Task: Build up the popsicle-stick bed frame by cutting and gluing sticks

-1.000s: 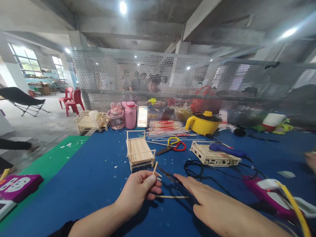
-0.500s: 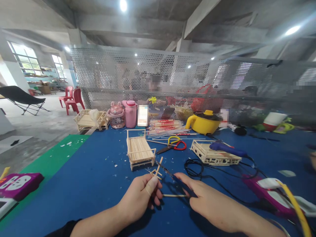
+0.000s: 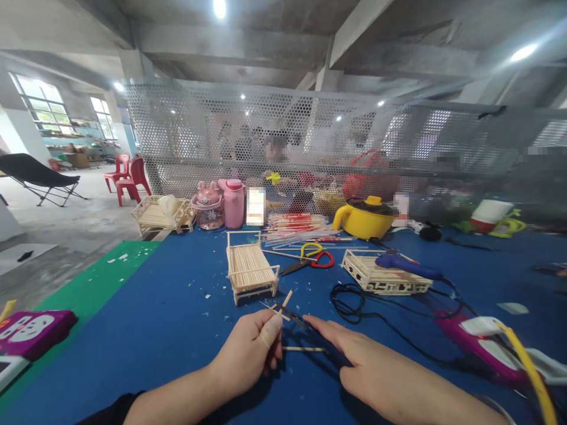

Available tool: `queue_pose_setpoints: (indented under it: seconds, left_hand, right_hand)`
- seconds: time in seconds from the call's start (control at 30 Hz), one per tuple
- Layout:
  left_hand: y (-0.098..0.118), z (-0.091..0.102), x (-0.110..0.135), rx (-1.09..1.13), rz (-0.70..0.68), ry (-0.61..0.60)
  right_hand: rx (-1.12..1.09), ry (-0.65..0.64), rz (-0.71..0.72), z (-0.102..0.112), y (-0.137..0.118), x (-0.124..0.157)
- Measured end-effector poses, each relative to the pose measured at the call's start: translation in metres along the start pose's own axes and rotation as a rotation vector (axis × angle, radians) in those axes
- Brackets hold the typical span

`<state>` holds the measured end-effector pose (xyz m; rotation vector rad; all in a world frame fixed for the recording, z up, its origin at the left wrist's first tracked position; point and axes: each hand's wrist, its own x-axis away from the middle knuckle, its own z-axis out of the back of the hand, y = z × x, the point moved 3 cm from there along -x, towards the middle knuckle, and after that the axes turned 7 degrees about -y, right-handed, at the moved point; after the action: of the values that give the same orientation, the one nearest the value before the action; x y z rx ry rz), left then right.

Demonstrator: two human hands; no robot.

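My left hand is closed, thumb and fingers pinching a few short wooden sticks that cross one another. In my right hand is a pair of cutting pliers with dark blue handles. Their dark jaws reach the sticks just beyond my left thumb; whether they touch the wood, I cannot tell. Below the pliers a thin stick runs sideways between the hands, its left end hidden by my left fingers. A small bed-shaped frame of sticks stands just ahead of my hands.
Red-and-yellow-handled scissors lie beyond my hands, before a pile of sticks. On the right, a blue glue gun rests on another stick model, near a black cord and purple power strip. A yellow pot stands behind.
The pliers in my right hand have moved left and down, their jaws now over the crossed sticks. My left hand has hardly moved and still pinches them.
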<state>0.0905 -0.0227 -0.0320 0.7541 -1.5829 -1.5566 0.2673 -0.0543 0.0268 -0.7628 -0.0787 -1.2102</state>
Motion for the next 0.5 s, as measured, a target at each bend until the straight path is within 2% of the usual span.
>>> queue_pose_setpoints:
  seconds: [0.1,0.27,0.4,0.5]
  left_hand:
    - [0.001,-0.002,0.001,0.014,0.005,-0.015]
    - [0.002,-0.003,0.003,0.009,-0.007,-0.018]
    - [-0.001,-0.003,0.002,0.011,-0.002,-0.021]
    - [-0.002,-0.001,0.003,-0.045,-0.010,0.026]
  right_hand:
    - [-0.001,0.025,0.011,0.002,0.003,0.001]
    - [0.020,-0.026,0.009,0.002,0.001,0.002]
    - [-0.031,0.039,0.117,0.004,-0.007,0.003]
    - [-0.003,0.105,0.122,0.001,-0.006,0.001]
